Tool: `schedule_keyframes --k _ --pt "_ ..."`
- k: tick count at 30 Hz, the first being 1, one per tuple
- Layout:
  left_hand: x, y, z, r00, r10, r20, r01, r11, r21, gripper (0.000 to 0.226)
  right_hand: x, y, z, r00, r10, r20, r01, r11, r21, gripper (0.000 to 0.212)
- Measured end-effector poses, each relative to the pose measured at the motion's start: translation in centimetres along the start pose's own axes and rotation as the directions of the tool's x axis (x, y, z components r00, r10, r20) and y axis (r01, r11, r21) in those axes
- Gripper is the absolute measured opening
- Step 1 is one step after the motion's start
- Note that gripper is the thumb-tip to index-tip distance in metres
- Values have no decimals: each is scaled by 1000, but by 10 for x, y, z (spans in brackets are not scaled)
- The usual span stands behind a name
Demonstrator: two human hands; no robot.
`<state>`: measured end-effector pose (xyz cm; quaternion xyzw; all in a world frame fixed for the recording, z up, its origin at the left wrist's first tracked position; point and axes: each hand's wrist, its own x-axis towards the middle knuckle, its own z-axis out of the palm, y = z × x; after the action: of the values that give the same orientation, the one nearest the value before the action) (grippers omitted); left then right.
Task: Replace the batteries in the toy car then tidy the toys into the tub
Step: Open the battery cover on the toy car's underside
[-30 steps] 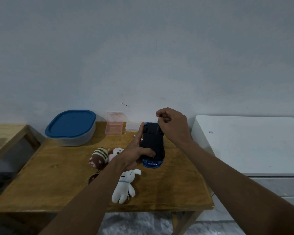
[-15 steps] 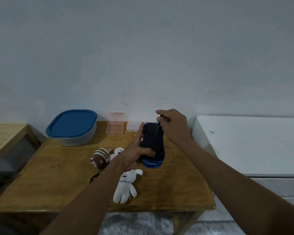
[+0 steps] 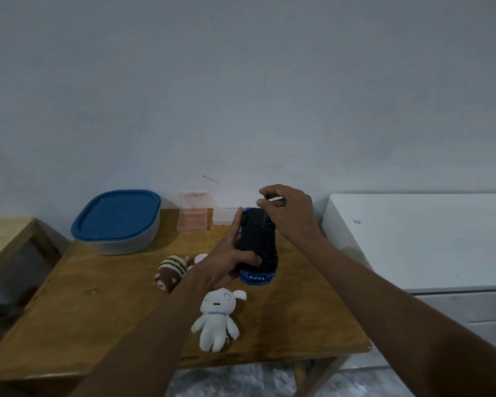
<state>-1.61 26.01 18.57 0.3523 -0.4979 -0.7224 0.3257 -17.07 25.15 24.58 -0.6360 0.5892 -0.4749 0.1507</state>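
Overturned toy car at table centre, gripped by left hand. Right hand pinches a thin tool at its twelve-o'clock end. Battery step judged underway. White plush dog lies untidied at six o'clock, lidded tub at ten.

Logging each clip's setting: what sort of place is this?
Likely a plain room at home: a wooden table against a bare wall, a white plush toy, a toy car and a lidded tub.

Left hand grips toy car, underside up, over wooden table. Right hand at car's far end, fingertips pinched; held item too small to tell. Lidded tub back left. White plush and striped plush near car.
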Motion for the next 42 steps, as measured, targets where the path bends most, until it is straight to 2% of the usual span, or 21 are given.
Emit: schedule_keyframes --k 2,6,10,15,19,29,32,36,42 --pt "1 1 -4 1000 0 14 0 1000 5 115 0 -1 4 999 12 -31 -12 1000 -6 11" --pt "2 -2 -14 999 -8 41 8 1000 -2 117 -3 -2 11 1000 18 -10 -18 1000 -15 18" --pt "-1 -8 -21 998 -25 66 26 1000 -5 112 -11 -2 14 991 124 44 -126 990 55 25" --pt "0 -22 -22 995 -63 74 62 998 14 111 -23 9 17 980 199 -3 -198 977 75 23" --pt "6 -37 -18 991 -86 100 87 996 -8 113 -28 25 16 973 228 -43 -227 974 19 14" --pt "28 -72 1 993 -114 21 115 990 -80 116 -21 78 -4 952 301 -62 -306 948 -91 24" --pt "36 -83 9 990 -140 2 139 984 -107 117 -28 103 -14 912 409 -14 -404 895 -187 27" --pt "41 -102 21 982 -188 -29 182 974 -133 117 -52 146 -23 813 578 64 -545 795 -264 29" --pt "48 -124 39 967 -253 -34 245 956 -159 117 -89 206 -25 683 722 107 -635 660 -401 19"
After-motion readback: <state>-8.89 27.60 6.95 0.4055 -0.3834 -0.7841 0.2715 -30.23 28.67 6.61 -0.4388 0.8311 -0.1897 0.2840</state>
